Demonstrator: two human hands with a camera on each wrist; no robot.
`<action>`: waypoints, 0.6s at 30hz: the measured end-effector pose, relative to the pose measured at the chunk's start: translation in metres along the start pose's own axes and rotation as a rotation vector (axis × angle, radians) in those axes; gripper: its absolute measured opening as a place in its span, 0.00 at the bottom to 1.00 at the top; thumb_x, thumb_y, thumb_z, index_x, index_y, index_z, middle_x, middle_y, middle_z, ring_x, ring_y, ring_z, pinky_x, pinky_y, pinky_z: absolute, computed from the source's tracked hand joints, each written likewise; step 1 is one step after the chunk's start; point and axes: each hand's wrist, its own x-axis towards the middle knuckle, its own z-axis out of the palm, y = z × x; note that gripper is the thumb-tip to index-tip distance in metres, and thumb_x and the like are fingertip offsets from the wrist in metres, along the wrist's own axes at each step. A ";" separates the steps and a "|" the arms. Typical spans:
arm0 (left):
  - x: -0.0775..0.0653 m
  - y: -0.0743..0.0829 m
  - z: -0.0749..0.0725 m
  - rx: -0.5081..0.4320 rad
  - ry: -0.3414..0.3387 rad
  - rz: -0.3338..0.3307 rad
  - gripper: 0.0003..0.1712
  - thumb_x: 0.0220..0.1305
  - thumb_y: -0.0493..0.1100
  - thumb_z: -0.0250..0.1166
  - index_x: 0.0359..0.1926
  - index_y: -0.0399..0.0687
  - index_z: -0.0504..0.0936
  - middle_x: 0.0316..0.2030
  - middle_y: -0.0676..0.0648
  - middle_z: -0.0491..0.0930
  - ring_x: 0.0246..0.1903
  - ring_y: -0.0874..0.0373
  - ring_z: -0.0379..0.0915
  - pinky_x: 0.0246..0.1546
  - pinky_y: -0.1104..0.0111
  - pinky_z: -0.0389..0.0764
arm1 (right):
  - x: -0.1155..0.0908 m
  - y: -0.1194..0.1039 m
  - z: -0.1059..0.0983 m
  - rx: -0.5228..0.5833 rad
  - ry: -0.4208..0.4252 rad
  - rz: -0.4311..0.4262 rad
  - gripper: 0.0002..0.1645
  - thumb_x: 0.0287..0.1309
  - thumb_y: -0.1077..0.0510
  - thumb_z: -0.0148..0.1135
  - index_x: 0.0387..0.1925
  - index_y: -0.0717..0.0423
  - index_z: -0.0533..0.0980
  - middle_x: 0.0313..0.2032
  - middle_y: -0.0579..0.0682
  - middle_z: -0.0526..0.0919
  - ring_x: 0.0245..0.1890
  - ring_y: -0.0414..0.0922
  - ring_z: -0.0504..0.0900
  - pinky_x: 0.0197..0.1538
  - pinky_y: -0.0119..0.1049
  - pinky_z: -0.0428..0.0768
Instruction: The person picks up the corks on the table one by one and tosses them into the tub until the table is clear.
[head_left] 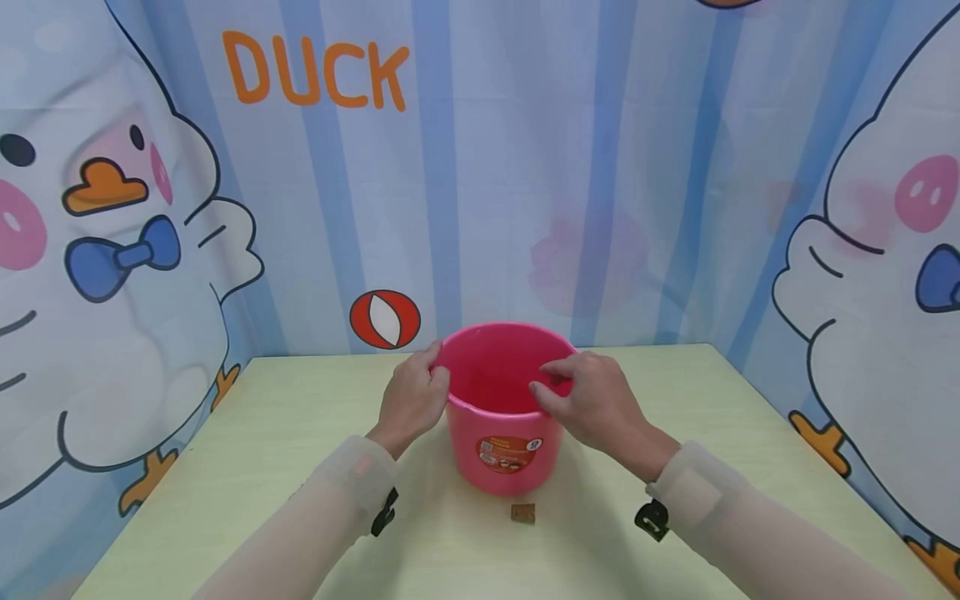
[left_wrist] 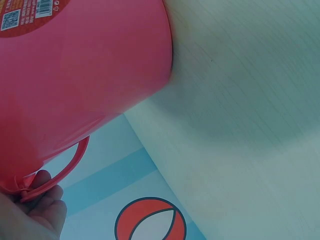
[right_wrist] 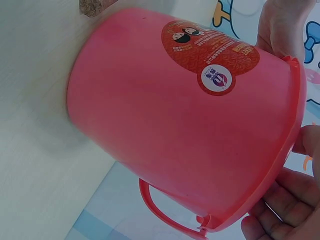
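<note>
A pink bucket (head_left: 504,454) with an orange-red label stands upright on the table. My left hand (head_left: 412,398) grips it at the left rim; in the left wrist view, fingers (left_wrist: 49,202) curl around the handle (left_wrist: 75,162) where it joins the bucket. At the right rim is my right hand (head_left: 596,400), its thumb and forefinger apart over the bucket's mouth. The right wrist view shows those fingers (right_wrist: 290,200) loosely bent beside the rim, with nothing pinched between them. The bucket's floor is hidden from the head camera.
In front of the bucket lies a small brown block (head_left: 522,513). The pale wooden table (head_left: 300,433) ends at a blue striped curtain (head_left: 510,167) printed with ducks, which hangs along the back and both sides.
</note>
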 end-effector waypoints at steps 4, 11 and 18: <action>0.001 0.000 0.000 -0.002 0.000 0.002 0.34 0.75 0.46 0.53 0.78 0.46 0.62 0.69 0.46 0.73 0.61 0.46 0.74 0.54 0.55 0.84 | -0.002 0.000 -0.002 -0.011 0.030 -0.019 0.23 0.54 0.54 0.77 0.50 0.60 0.86 0.42 0.55 0.88 0.42 0.53 0.84 0.38 0.44 0.89; 0.001 0.001 0.000 -0.001 -0.001 -0.002 0.34 0.75 0.46 0.53 0.78 0.46 0.62 0.70 0.45 0.72 0.61 0.46 0.74 0.53 0.55 0.84 | -0.007 0.001 -0.004 -0.034 0.084 -0.076 0.21 0.53 0.54 0.77 0.48 0.60 0.87 0.39 0.53 0.89 0.39 0.51 0.84 0.37 0.42 0.87; 0.001 0.000 0.001 0.000 0.003 -0.003 0.34 0.75 0.46 0.53 0.78 0.46 0.62 0.70 0.46 0.72 0.62 0.46 0.74 0.53 0.55 0.84 | -0.014 0.000 -0.008 -0.042 0.100 -0.132 0.19 0.54 0.53 0.77 0.47 0.57 0.88 0.35 0.48 0.89 0.36 0.46 0.82 0.38 0.41 0.83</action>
